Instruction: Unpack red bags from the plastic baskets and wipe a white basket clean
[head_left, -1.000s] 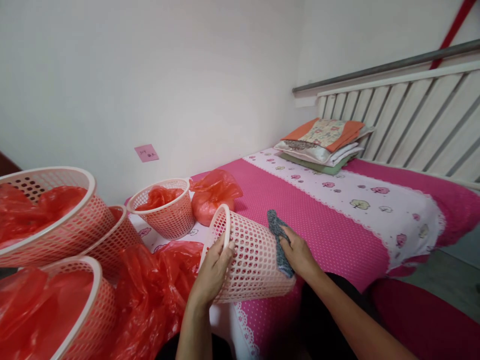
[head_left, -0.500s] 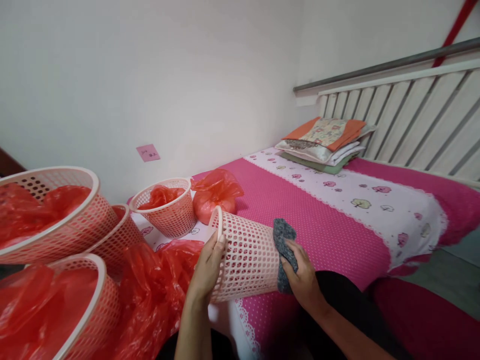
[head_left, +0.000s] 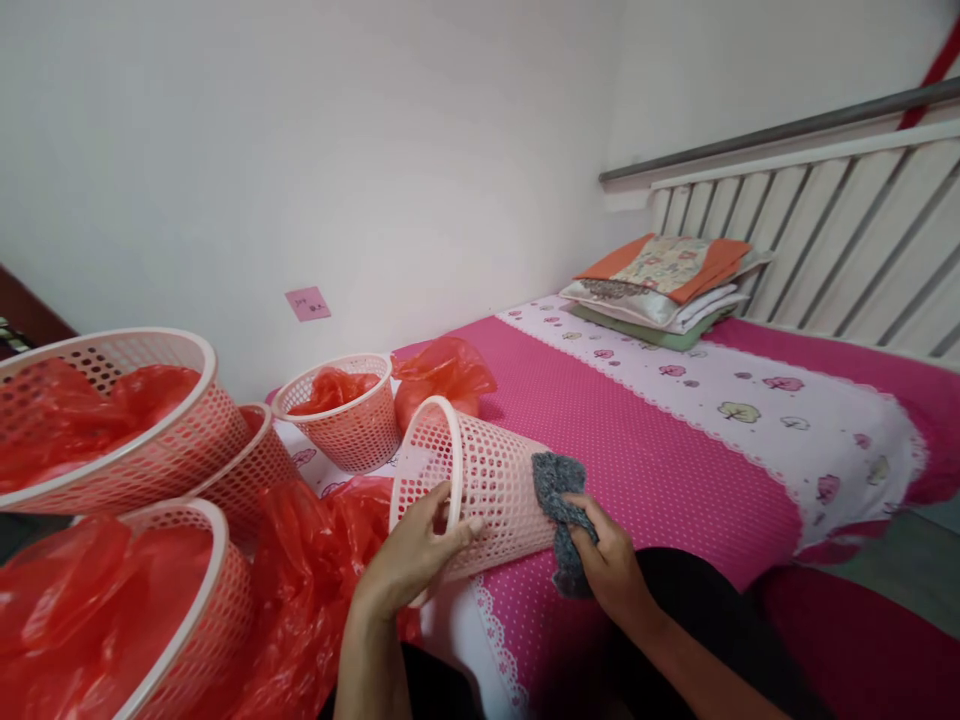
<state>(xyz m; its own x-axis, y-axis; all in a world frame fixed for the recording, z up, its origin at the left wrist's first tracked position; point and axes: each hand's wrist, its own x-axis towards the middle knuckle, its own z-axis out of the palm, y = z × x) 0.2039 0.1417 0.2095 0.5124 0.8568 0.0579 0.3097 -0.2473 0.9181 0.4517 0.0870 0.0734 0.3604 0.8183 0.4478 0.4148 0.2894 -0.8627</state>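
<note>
A pink perforated plastic basket [head_left: 499,470] lies tilted on its side above the near edge of the bed, its mouth facing left. My left hand [head_left: 416,550] grips its rim, the thumb outside and the fingers inside the opening. A grey cloth [head_left: 559,480] is bunched in my right hand [head_left: 604,555], which presses it against the basket's base end. Just left of the basket, a crumpled red plastic bag [head_left: 300,580] spreads over the bed. Behind it sits a knotted red bag [head_left: 446,375].
Several more pink baskets hold red bags at the left: a large one [head_left: 214,400], one below it [head_left: 217,560], and a smaller one [head_left: 356,430] by the wall. Folded bedding [head_left: 667,285] is stacked at the far right of the pink bed [head_left: 675,480], near a white slatted headboard [head_left: 825,230].
The basket has turned so its open mouth shows more. My left hand has shifted its grip on the rim, and the cloth has moved slightly over the base end.
</note>
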